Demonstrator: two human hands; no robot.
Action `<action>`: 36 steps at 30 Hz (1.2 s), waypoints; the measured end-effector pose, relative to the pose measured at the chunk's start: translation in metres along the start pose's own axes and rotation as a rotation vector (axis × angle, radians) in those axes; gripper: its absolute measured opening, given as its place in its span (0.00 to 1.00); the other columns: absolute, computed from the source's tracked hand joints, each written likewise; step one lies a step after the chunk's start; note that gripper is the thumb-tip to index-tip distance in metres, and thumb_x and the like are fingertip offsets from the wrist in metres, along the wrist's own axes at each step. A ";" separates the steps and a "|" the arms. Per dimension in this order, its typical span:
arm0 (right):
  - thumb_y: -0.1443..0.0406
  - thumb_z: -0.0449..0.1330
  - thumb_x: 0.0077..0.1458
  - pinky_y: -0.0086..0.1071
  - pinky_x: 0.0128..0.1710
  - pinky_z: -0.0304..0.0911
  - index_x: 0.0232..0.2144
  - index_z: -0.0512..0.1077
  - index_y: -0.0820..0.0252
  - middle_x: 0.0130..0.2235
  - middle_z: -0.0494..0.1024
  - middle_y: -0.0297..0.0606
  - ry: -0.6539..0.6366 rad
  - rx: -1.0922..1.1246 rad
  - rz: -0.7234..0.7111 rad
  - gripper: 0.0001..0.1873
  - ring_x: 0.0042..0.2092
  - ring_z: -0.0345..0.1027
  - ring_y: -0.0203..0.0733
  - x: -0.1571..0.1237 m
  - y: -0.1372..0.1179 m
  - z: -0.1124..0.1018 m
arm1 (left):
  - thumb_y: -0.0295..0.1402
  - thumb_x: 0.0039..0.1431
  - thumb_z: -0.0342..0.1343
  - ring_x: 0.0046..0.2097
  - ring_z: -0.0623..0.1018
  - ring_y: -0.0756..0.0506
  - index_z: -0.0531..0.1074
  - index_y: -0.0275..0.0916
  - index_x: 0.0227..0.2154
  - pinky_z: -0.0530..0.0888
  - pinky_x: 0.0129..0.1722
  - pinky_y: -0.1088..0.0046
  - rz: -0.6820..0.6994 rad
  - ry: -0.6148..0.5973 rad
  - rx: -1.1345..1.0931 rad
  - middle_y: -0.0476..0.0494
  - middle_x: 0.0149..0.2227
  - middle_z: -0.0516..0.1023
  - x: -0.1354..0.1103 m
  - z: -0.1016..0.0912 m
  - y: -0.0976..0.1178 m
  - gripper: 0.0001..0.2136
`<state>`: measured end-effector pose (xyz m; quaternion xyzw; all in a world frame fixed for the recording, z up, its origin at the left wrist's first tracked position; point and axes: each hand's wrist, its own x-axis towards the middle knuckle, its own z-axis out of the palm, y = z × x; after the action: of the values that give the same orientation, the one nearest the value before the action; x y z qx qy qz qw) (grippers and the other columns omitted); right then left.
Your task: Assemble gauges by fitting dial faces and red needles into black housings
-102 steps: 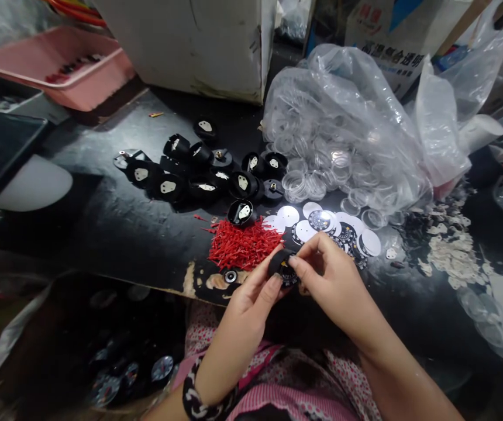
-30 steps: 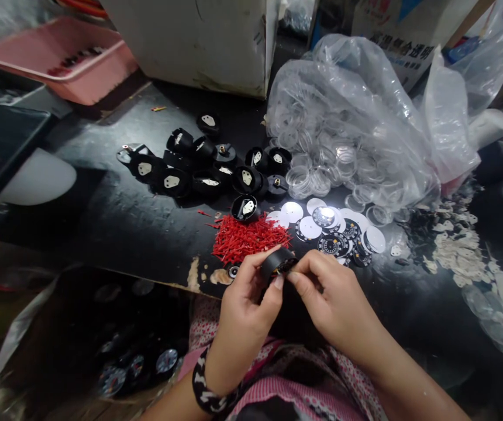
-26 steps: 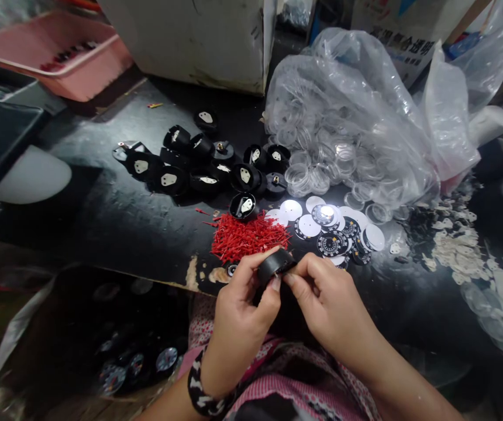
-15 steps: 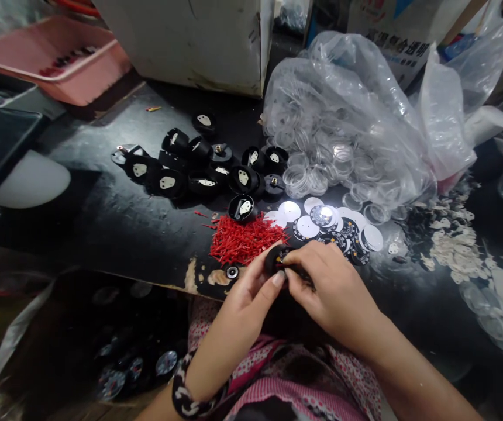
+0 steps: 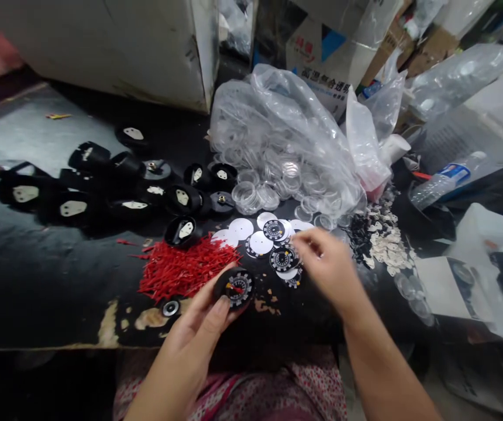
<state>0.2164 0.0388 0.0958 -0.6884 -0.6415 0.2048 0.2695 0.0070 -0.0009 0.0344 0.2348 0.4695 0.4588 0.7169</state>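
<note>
My left hand (image 5: 203, 330) is closed round a dial gauge (image 5: 236, 287), a round black case with a printed black dial and a red pointer facing up. Its thumb lies on the near rim. My right hand (image 5: 328, 263) is apart from the gauge, over the right edge of the dial discs (image 5: 283, 257), slightly blurred. Its fingers are loosely bent, with a gap between them and nothing visible inside. Red pointers (image 5: 181, 269) lie heaped left of the gauge. Behind the discs are clear round covers (image 5: 251, 196), many of them inside a plastic bag (image 5: 295, 111).
Several black cases (image 5: 97, 187) with pale plates inside stand at the left. Small pale plates (image 5: 387, 245) are scattered at the right. A plastic bottle (image 5: 447, 178) leans beyond them, and a large white box (image 5: 146, 52) stands at the back.
My right hand has left the gauge and moved right, over the discs. The gauge now lies tilted up in my left hand with its dial showing. The view has turned to the right.
</note>
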 end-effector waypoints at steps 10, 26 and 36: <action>0.64 0.59 0.53 0.42 0.43 0.65 0.48 0.71 0.64 0.42 0.75 0.45 0.203 -0.246 0.183 0.20 0.37 0.70 0.44 0.033 0.070 -0.027 | 0.40 0.54 0.65 0.46 0.80 0.45 0.77 0.46 0.45 0.78 0.46 0.72 -0.098 -0.061 -0.137 0.47 0.45 0.82 0.005 0.010 0.013 0.15; 0.58 0.51 0.66 0.33 0.40 0.62 0.38 0.73 0.59 0.38 0.72 0.38 -0.195 0.132 -0.159 0.14 0.40 0.68 0.39 -0.028 -0.044 0.043 | 0.37 0.59 0.60 0.58 0.74 0.41 0.74 0.46 0.52 0.71 0.58 0.65 0.086 -0.152 0.219 0.46 0.56 0.76 -0.003 0.001 0.005 0.18; 0.63 0.42 0.68 0.31 0.30 0.49 0.21 0.55 0.56 0.21 0.61 0.30 -0.009 -0.025 -0.262 0.20 0.25 0.56 0.36 -0.026 -0.048 0.068 | 0.38 0.62 0.56 0.52 0.78 0.45 0.72 0.46 0.51 0.73 0.53 0.72 0.161 -0.270 0.399 0.49 0.54 0.78 -0.003 0.002 0.003 0.15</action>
<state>0.1341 0.0220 0.0720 -0.6012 -0.7296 0.1629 0.2824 0.0073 -0.0019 0.0396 0.4674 0.4303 0.3772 0.6738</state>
